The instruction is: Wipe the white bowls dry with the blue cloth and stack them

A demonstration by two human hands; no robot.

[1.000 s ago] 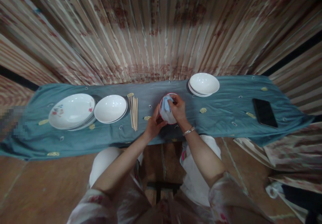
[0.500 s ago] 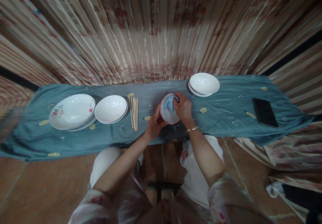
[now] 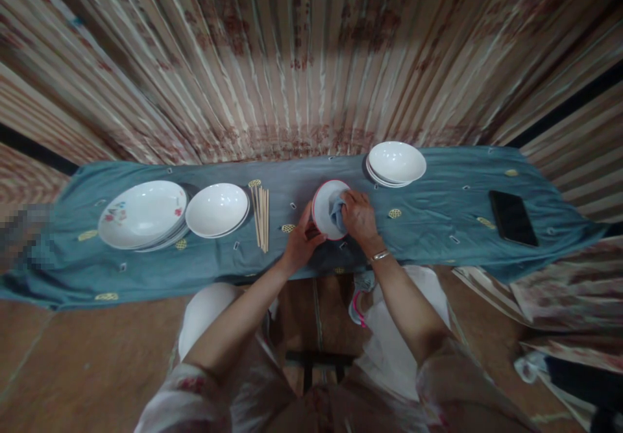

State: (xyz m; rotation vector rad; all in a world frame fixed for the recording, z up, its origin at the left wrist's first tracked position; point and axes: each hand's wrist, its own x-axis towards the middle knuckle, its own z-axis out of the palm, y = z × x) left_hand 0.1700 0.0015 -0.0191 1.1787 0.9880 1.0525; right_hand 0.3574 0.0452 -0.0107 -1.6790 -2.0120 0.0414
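Observation:
A small white bowl with a red rim is in front of me near the middle of the table, its inside facing up. My left hand grips the bowl's left side, thumb along the near edge. In my right hand a blue-grey cloth is bunched up and pressed against the inside of the bowl, toward its right side. Several chopsticks lie side by side to the left of my left hand. Beyond my right hand stands a stack of white bowls.
A green-blue cloth with pineapple prints covers the table. On the left sit a stack of flowered plates and a stack of white bowls. A black phone lies at the right. A pleated curtain hangs behind.
My right hand has shifted slightly right and downward within the bowl, bringing the cloth from the far inside toward the right side. My left hand keeps its grip on the bowl.

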